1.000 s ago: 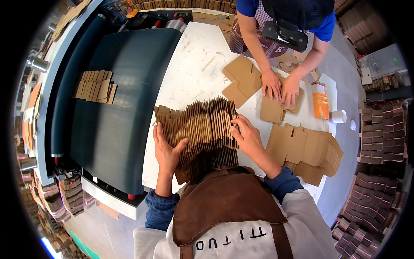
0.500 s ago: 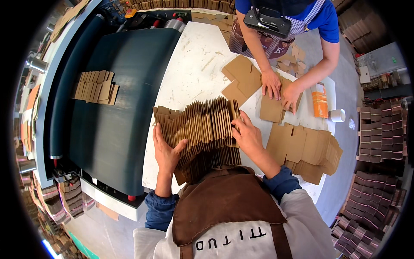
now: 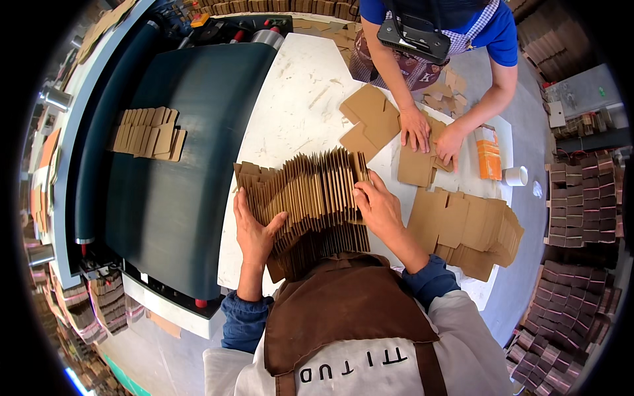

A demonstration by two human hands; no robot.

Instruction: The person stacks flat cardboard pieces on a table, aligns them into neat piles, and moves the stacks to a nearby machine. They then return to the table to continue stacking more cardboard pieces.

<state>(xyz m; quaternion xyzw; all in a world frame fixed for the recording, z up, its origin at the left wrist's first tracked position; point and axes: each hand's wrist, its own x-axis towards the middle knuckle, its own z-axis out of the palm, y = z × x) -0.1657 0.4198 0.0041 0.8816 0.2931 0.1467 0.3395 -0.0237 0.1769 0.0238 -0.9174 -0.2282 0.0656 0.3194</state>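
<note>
A thick row of folded cardboard blanks [image 3: 307,188] stands on edge on the white table, against my brown apron. My left hand [image 3: 256,228] braces its left side, thumb spread toward the front and fingers along the outer edge. At the right end my right hand [image 3: 380,204] grips the last blanks, thumb and fingers bent round their edge. Between the two hands the row is held together, its top edges fanned unevenly. The lower part of the row is partly hidden by the apron.
A dark green conveyor belt [image 3: 178,191] on the left carries a small fanned batch of cardboard [image 3: 148,134]. Across the table, a co-worker's hands [image 3: 416,129] press on flat cardboard. A cardboard pile [image 3: 462,224], an orange package [image 3: 488,153] and a white cup [image 3: 516,176] sit at right.
The cardboard batch on the belt has shifted slightly to the right. The co-worker's hand nearer the orange package has moved a little. My hands hold almost the same position.
</note>
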